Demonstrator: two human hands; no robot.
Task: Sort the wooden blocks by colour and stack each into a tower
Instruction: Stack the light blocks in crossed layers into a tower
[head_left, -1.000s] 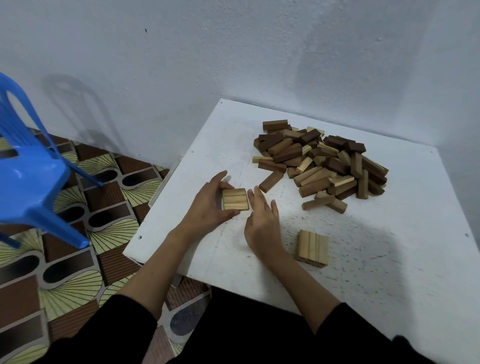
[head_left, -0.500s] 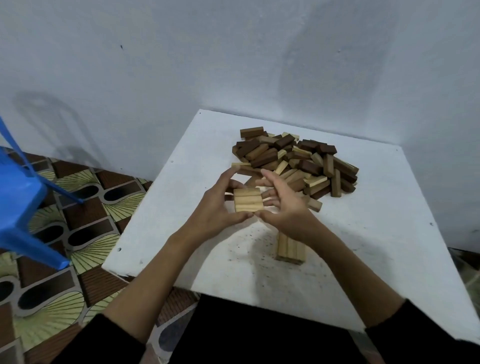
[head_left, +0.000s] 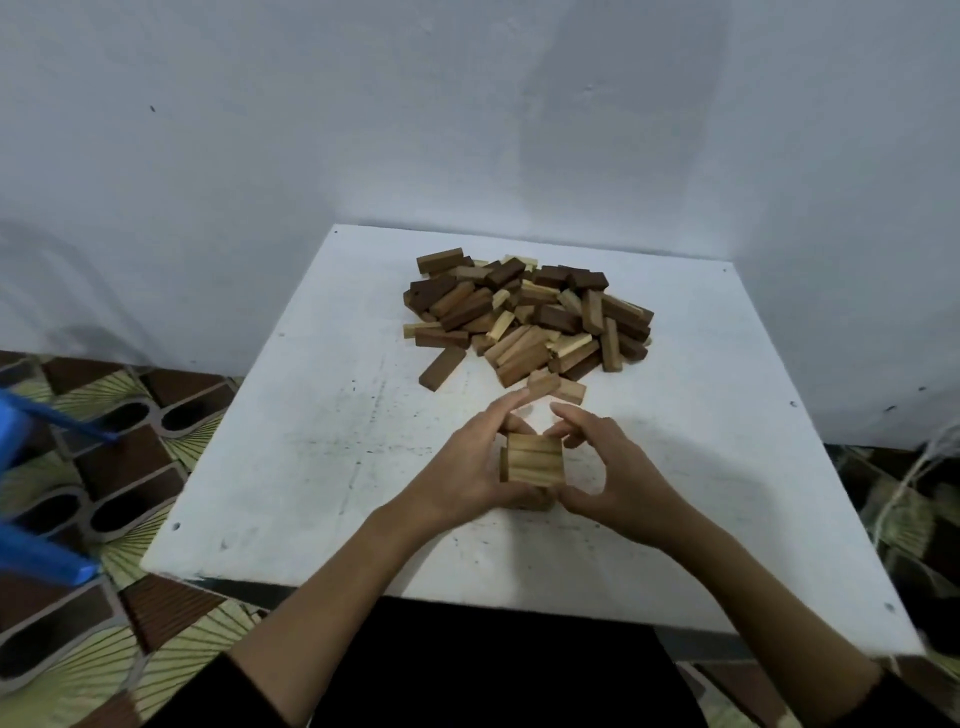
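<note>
Head view — both hands (head_left: 457, 467) lowered the light layer (head_left: 532, 460) onto the stack.

a square white counter (head_left: 322, 467), its top scuffed with dark specks, stands against a pale wall above a patterned tiled floor (head_left: 130, 415). towards its far side lies a loose pile of wooden blocks (head_left: 527, 317), dark brown and light tan mixed together. one dark block (head_left: 442, 368) lies just apart at the pile's near left edge. nearer the front, a small stack of light blocks (head_left: 532, 462) sits on the counter, the top layer laid crosswise over the one beneath.
</note>
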